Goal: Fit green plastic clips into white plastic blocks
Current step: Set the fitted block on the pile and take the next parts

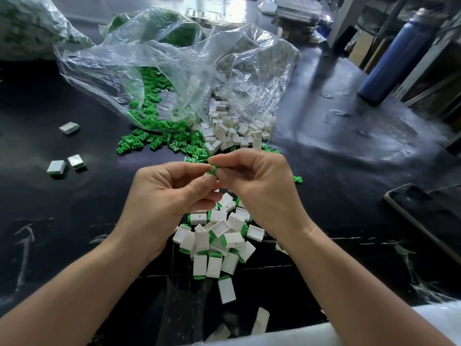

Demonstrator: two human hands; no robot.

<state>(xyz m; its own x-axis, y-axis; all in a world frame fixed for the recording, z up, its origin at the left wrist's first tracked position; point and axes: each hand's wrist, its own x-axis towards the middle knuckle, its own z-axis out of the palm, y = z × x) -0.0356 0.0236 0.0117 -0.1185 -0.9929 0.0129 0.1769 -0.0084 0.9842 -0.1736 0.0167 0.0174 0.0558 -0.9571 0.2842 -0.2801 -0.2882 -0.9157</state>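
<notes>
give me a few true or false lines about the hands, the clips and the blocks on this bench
1. Both hands pinch one green clip between them. True: left hand and right hand meet on it.
2. The finished blocks lie in a pile below the hands. True.
3. The loose clips sit in a metal tray. False: they spill from a clear plastic bag onto the table.
4. The blue bottle lies flat at the left. False: it stands at the right.
</notes>
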